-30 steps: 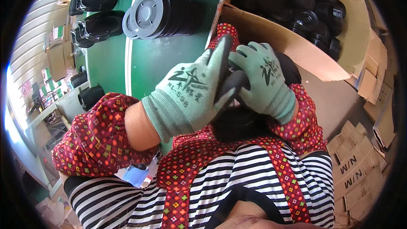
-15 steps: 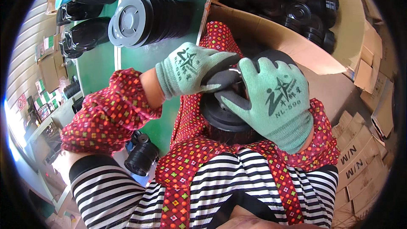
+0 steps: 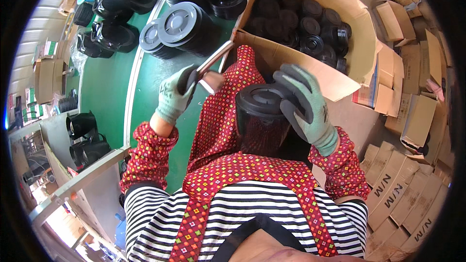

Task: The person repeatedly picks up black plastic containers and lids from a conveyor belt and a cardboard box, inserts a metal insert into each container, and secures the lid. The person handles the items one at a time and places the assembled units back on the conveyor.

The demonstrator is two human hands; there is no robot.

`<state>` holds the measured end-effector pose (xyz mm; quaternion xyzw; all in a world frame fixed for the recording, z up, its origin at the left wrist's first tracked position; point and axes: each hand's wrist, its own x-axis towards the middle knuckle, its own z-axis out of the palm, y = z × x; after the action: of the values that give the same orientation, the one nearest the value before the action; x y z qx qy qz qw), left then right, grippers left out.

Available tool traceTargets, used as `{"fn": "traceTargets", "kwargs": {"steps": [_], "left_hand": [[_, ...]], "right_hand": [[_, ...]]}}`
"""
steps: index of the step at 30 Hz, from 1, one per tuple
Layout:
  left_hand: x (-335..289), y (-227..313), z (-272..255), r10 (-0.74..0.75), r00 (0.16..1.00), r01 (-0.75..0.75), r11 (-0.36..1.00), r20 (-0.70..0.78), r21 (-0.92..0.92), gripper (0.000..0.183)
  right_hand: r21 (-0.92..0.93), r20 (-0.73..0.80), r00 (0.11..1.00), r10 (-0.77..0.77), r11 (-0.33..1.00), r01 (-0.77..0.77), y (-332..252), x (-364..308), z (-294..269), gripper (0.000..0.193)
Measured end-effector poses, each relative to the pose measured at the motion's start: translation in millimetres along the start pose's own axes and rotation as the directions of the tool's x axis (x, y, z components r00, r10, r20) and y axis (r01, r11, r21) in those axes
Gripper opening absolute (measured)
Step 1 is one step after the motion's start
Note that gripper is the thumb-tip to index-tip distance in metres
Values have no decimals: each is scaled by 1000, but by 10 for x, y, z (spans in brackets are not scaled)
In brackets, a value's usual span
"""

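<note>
A round black plastic tub (image 3: 262, 119) with a ridged top stands upright just below the open cardboard box (image 3: 310, 70). A metal tool (image 3: 206, 70) with a wide flat blade points up toward the box's left corner, almost touching it.

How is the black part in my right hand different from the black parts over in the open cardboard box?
The black round part is a single piece, gripped at its top by the gloved right hand above the lap; the black parts in the box are many, piled loose together. The held one stands upright with its ribbed cap facing up, while the boxed ones lie at mixed angles. Both look like the same dark, round moulded kind.
</note>
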<state>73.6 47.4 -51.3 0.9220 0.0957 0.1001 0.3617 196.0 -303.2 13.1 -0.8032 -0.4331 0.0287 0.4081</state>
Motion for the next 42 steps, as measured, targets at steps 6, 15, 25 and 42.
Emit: {"fn": "traceTargets", "kwargs": {"steps": [6,15,25,42], "left_hand": [[-993,-757,130,-208,967,237,945,-145,227,31],[-954,83,11,-42,992,34,998,-120,-61,77],[-1003,1077,-323,196,980,-157,879,41,-450,43],[-985,-1007,-1465,-640,575,334,752,-509,-568,43]], "right_hand": [[195,41,999,-22,981,14,-43,-164,250,63],[630,-295,825,482,747,-211,201,-110,246,24],[922,351,900,259,68,-380,23,256,750,48],[333,155,988,17,940,-69,-380,288,2017,32]]}}
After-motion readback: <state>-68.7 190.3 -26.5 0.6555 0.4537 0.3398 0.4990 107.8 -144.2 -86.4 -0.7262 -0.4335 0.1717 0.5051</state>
